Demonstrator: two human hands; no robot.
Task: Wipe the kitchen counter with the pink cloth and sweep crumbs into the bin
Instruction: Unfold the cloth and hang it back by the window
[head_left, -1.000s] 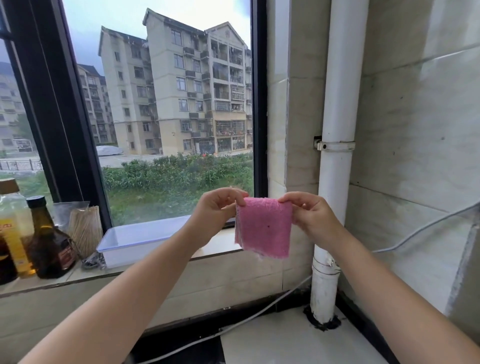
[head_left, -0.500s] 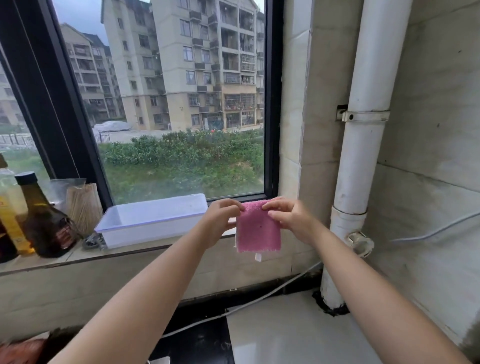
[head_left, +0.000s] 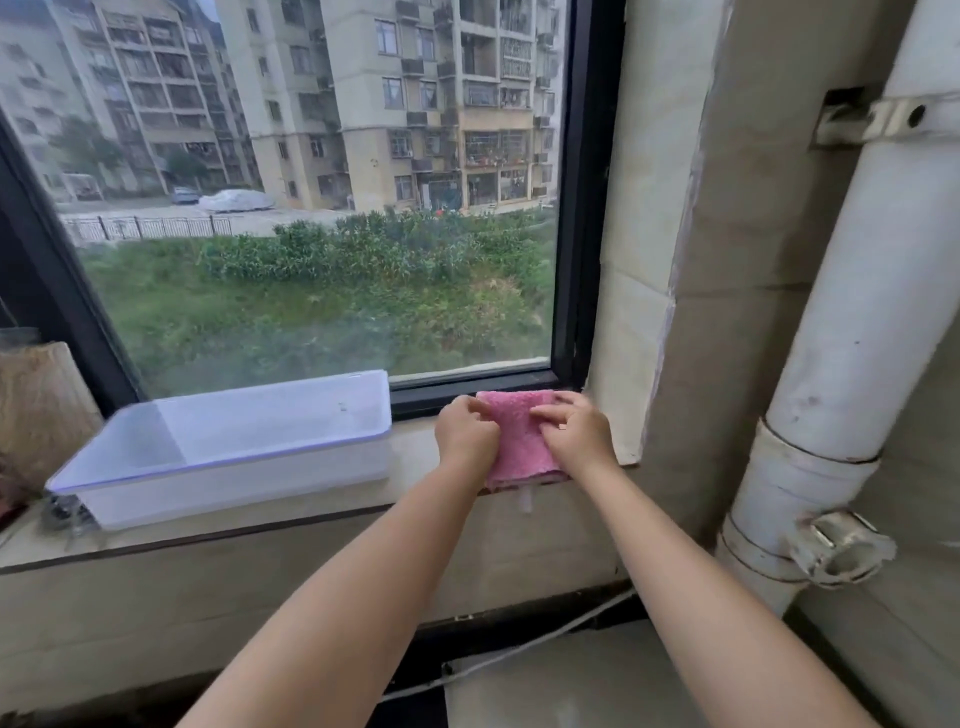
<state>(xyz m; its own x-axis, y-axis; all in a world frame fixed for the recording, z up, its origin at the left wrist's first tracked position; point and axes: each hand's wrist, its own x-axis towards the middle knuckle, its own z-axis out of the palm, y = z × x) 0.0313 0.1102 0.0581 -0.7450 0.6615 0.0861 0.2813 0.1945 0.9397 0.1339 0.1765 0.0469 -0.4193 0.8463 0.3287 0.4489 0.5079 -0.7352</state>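
Observation:
The folded pink cloth (head_left: 519, 441) lies on the stone window sill (head_left: 291, 525), in the sill's right corner by the black window frame. My left hand (head_left: 465, 434) pinches the cloth's left edge with curled fingers. My right hand (head_left: 574, 434) pinches its right side near the top. A small white tag hangs from the cloth's front edge over the sill. No bin and no crumbs are in sight.
A clear plastic box (head_left: 234, 447) stands on the sill just left of my hands. A bundle of sticks (head_left: 41, 410) stands at the far left. A white drain pipe (head_left: 841, 364) runs down the right wall. A white cable (head_left: 519, 649) crosses the counter (head_left: 597, 686) below.
My hands carried the cloth forward and down from mid-air and laid it on the sill. The view moved closer to the window, so the bottles at the left dropped out of sight.

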